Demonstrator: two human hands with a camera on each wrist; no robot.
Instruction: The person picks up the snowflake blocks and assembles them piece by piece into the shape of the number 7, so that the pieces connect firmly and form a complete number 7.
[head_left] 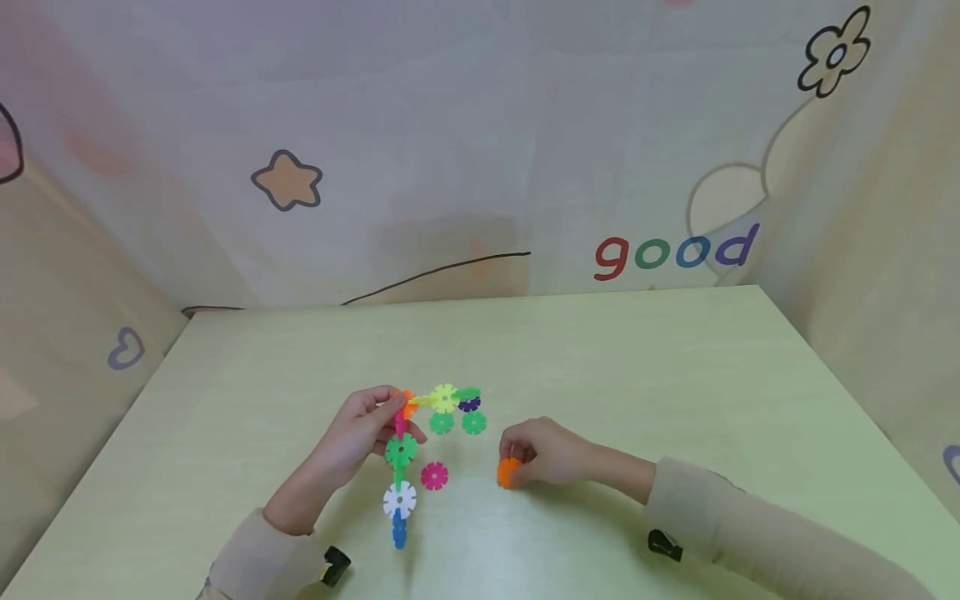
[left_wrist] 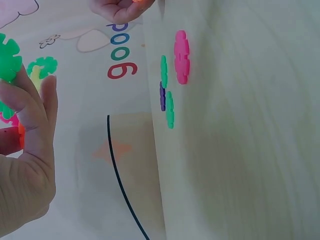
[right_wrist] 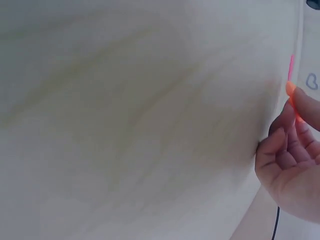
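My left hand [head_left: 369, 423] pinches a bent chain of notched plastic snowflake discs at its orange disc [head_left: 409, 405]. One arm of the chain runs right through a yellow disc [head_left: 444, 398] to a green end disc [head_left: 468, 392]. The other hangs toward the front, past a green disc [head_left: 401, 451] and a white disc [head_left: 400, 500], ending in a blue disc [head_left: 400, 530]. Across a gap to the right, my right hand [head_left: 553, 451] pinches a single orange disc [head_left: 508, 473] between thumb and fingers. In the right wrist view this orange disc [right_wrist: 291, 91] appears nearly edge-on.
Loose on the pale table [head_left: 600, 358] lie a pink disc [head_left: 434, 476], two green discs [head_left: 442, 423] and a purple disc [head_left: 470, 404], all between or beyond the hands. A printed curtain [head_left: 465, 125] encloses the table's back and sides.
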